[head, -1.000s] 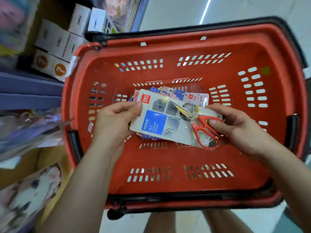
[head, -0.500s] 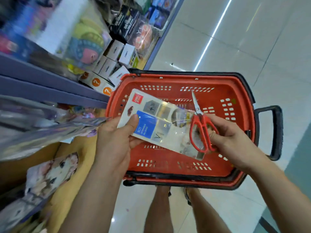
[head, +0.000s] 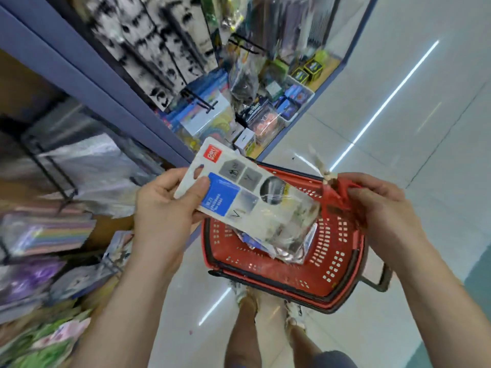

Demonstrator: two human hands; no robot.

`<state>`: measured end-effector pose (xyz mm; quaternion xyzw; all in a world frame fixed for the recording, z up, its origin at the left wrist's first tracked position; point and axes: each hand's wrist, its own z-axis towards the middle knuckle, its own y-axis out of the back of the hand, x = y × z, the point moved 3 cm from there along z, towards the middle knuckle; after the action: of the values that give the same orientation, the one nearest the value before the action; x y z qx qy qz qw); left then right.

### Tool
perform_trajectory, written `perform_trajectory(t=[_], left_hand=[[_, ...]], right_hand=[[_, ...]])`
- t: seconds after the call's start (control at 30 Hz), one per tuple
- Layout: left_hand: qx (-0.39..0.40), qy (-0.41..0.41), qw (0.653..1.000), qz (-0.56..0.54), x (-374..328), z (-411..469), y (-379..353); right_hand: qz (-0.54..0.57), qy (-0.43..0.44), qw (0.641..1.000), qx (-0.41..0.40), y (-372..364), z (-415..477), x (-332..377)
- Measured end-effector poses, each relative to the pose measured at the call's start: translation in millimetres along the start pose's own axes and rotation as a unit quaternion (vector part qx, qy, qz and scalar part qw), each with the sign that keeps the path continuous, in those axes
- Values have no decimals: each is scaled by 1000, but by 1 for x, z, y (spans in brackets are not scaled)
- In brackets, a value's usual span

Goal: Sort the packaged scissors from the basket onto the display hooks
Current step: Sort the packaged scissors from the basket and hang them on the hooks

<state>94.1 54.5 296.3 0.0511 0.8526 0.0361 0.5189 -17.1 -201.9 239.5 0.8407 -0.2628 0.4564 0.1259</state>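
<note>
Both hands now hold the pack higher than 0.5 seconds ago, so its top end sits in front of the shelf and not over the basket. The left hand pinches the scissors pack near its top, with the thumb pressed on the blue patch on the front and the fingers curled behind the card. The right hand has its fingers curled round the red scissors, gripping the handles at the right edge of the pack. The blades point up and are a blur. It is too blurry to tell if the scissors are inside the clear plastic or out of it. The pack is tilted, with the red logo corner up and the shiny plastic end down. Below it is the red basket, with more packs lying in it, partly hidden by the held pack. To the left is a purple-blue shelf with black hooks and hanging goods, all blurry. The person's 2 legs stand just beside the basket on the pale floor.
</note>
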Motion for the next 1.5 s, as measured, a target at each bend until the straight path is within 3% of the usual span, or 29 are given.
perform_trajectory(t=[0.13, 0.23, 0.37, 0.63, 0.83, 1.13, 1.3, 1.4, 1.5], left_hand=[[-31, 9, 998, -62, -36, -35, 3], [-51, 18, 995, -84, -54, -63, 8], [-41, 60, 993, -95, -72, -89, 30], [-56, 31, 997, -33, -106, -143, 69], [-76, 12, 995, -69, -120, -171, 84], [-55, -15, 995, -86, -137, -220, 96], [-126, -31, 989, -72, -133, -224, 111], [-126, -33, 991, -42, -130, -219, 113], [-179, -87, 980, -2, -128, -212, 125]], right_hand=[[18, 9, 998, 56, -26, -24, 47], [-54, 76, 990, 102, -45, -49, 73], [-104, 177, 977, 56, -48, -65, 102], [-160, 227, 957, 80, -46, -88, 129], [-85, 188, 975, 85, -59, -110, 141], [-64, 113, 980, 149, -82, -127, 165], [3, 42, 985, 170, -106, -139, 165], [25, 59, 977, 202, -120, -156, 172], [6, 86, 970, 229, -133, -173, 179]])
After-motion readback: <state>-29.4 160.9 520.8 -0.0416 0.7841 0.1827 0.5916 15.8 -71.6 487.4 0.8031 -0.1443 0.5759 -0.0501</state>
